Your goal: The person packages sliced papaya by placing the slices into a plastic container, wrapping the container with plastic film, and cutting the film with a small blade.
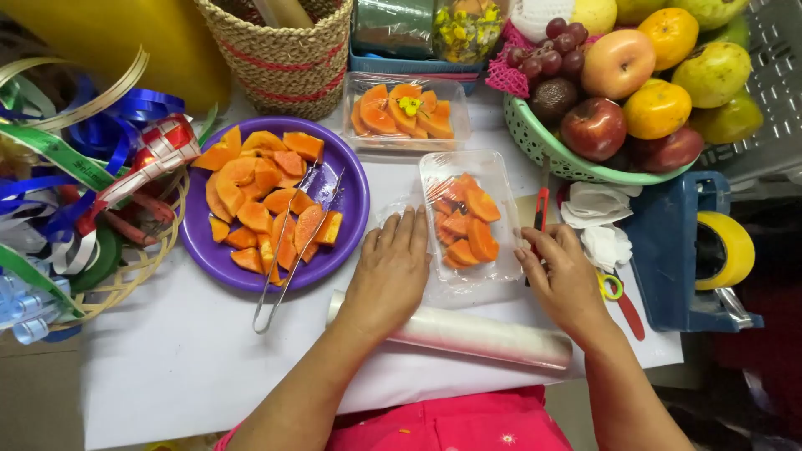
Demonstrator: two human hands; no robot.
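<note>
A clear plastic tray (468,167) holding several orange papaya pieces (464,227) lies on a sheet of cling film at the table's middle. My left hand (391,269) rests flat on the film just left of the tray, fingers spread. On the tray's right side, my right hand (561,276) presses the film down with its fingertips at the tray's edge. A roll of cling film (484,336) lies across the table under both wrists. Neither hand grips anything.
A purple plate (351,188) with papaya chunks and metal tongs (284,267) sits left. Behind it stand a wrapped papaya tray (406,113) and a woven basket (288,58). A green fruit basket (535,138), a red cutter (541,209), scissors (622,299), a blue tape dispenser (681,250) stand right; ribbons (75,167) lie far left.
</note>
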